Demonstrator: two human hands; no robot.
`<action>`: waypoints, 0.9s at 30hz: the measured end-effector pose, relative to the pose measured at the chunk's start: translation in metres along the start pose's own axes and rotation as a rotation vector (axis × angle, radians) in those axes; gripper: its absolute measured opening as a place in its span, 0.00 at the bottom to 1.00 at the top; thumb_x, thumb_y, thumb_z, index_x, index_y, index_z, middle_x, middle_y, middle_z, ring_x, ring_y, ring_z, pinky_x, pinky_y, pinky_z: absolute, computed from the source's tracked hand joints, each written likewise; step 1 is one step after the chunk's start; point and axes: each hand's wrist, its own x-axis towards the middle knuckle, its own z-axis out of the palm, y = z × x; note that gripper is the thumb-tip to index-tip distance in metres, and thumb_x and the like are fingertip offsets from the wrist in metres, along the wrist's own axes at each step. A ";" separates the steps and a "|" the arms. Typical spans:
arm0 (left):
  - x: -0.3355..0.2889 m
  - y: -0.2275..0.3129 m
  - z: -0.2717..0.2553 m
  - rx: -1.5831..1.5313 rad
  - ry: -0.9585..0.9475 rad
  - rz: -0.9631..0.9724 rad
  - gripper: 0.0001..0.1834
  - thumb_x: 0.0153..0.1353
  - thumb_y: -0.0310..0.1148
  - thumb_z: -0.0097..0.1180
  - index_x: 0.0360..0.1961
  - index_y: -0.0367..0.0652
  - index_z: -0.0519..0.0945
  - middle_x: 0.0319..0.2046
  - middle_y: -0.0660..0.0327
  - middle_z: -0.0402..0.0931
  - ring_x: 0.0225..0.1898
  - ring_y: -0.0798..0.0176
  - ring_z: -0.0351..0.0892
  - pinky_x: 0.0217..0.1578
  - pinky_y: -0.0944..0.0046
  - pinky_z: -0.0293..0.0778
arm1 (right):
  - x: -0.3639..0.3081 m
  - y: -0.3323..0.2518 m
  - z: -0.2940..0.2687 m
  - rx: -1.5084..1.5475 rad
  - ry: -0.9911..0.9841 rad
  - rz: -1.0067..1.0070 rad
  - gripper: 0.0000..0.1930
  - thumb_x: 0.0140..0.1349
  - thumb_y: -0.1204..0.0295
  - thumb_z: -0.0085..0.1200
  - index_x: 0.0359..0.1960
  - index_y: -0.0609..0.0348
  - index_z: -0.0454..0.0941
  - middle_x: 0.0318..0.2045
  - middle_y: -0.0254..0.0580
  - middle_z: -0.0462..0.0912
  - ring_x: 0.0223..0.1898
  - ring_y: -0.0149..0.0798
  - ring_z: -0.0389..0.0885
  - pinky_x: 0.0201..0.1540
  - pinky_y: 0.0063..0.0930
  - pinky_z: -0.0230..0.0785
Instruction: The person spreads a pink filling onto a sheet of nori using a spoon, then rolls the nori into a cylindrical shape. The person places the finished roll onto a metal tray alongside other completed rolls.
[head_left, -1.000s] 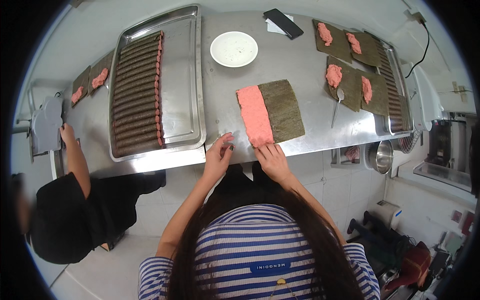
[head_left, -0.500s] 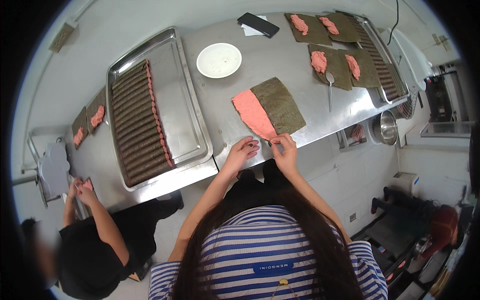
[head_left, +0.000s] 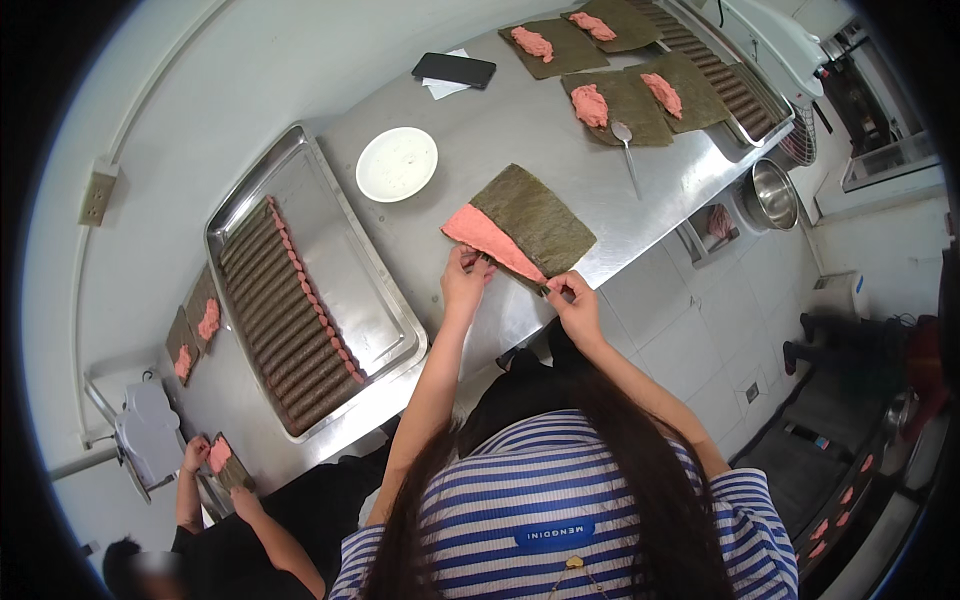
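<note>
In front of me on the steel table lies a dark green seaweed sheet (head_left: 535, 212), its nearer part spread with a band of pink paste (head_left: 487, 238). The sheet's near edge is lifted and turned up slightly over the paste. My left hand (head_left: 466, 282) pinches that edge near its left part, fingers closed. At the near right corner, my right hand (head_left: 574, 305) grips the same sheet between thumb and fingers. The fingertips partly hide the edge.
A tray (head_left: 385, 268) of seaweed rolls stands at left, a white plate (head_left: 397, 165) beyond it. Farther off are a phone (head_left: 455, 70), a spoon (head_left: 627, 150) and sheets with paste lumps (head_left: 590, 105). A co-worker's hands (head_left: 197, 453) handle another sheet at the lower left.
My left hand has moved from beside the sheet onto its near edge, which is now raised over some of the paste. The view has turned, and the co-worker's hands have moved apart.
</note>
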 end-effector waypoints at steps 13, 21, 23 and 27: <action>0.043 -0.020 0.006 0.485 0.203 0.422 0.17 0.53 0.25 0.61 0.42 0.34 0.70 0.39 0.51 0.72 0.26 0.62 0.81 0.23 0.66 0.78 | 0.010 -0.056 0.022 -0.963 -0.392 -0.892 0.19 0.53 0.73 0.47 0.46 0.69 0.74 0.50 0.53 0.73 0.54 0.50 0.70 0.59 0.41 0.60; 0.032 0.000 0.011 0.481 0.127 0.455 0.16 0.54 0.21 0.57 0.44 0.35 0.71 0.42 0.50 0.70 0.34 0.59 0.81 0.30 0.65 0.78 | 0.022 -0.024 0.037 -1.247 -0.318 -0.842 0.23 0.52 0.73 0.48 0.48 0.79 0.72 0.54 0.62 0.70 0.56 0.52 0.69 0.59 0.39 0.63; 0.025 0.007 0.010 0.516 0.086 0.477 0.17 0.54 0.21 0.56 0.46 0.36 0.72 0.44 0.50 0.70 0.38 0.58 0.80 0.33 0.64 0.78 | 0.025 -0.023 0.034 -1.229 -0.316 -0.832 0.23 0.53 0.73 0.48 0.49 0.78 0.72 0.54 0.62 0.70 0.55 0.52 0.70 0.58 0.36 0.65; 0.012 0.018 0.001 0.807 -0.006 0.661 0.21 0.53 0.23 0.56 0.50 0.40 0.73 0.46 0.54 0.70 0.43 0.53 0.76 0.40 0.58 0.77 | 0.029 -0.023 0.033 -1.238 -0.297 -0.770 0.23 0.52 0.74 0.48 0.49 0.78 0.71 0.53 0.61 0.71 0.53 0.51 0.71 0.57 0.34 0.66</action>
